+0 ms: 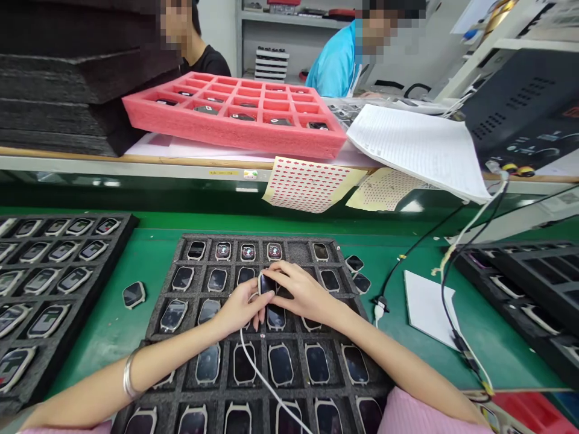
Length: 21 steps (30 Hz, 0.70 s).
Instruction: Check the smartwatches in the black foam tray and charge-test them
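Note:
Above the middle of a black foam tray (296,250), a smartwatch case (266,283) without a strap is held between my two hands. My left hand (244,304) pinches its left side, and a white cable (257,369) runs down from these fingers to the bottom edge. What the cable's end touches is hidden by the fingers. My right hand (301,290) grips the watch from the right, thumb below and fingers at the top. Watches with dark screens sit in the tray's compartments; several in the top row, such as one lit watch (248,251), show a picture.
A second watch tray (122,241) lies at left, with a loose watch (134,295) beside it. Two loose watches (355,263) lie right of my tray. Cables (446,301) and paper (429,307) lie further right. A pink foam tray (235,129) rests on the shelf; two people sit beyond.

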Available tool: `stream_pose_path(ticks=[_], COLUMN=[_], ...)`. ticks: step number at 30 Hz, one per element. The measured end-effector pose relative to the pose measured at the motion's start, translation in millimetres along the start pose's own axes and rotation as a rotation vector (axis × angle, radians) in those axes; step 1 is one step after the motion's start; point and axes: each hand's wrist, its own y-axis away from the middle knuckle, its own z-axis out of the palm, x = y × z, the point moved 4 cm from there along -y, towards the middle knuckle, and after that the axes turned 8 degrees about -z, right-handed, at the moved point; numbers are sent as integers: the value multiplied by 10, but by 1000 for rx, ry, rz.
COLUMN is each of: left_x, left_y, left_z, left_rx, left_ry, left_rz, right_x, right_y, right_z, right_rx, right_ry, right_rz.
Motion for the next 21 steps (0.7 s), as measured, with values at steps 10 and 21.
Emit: stream_pose_path(ticks=[10,21], left_x=[48,38], left_y=[138,145], left_z=[14,87], left_rx=[-31,-63], left_ry=[-16,-61], left_rz=[-53,-71], right_x=[154,-57], right_y=[718,1973], right_z=[-781,-292], right_rx=[-67,-148], right_ry=[75,269], right_rz=[409,939])
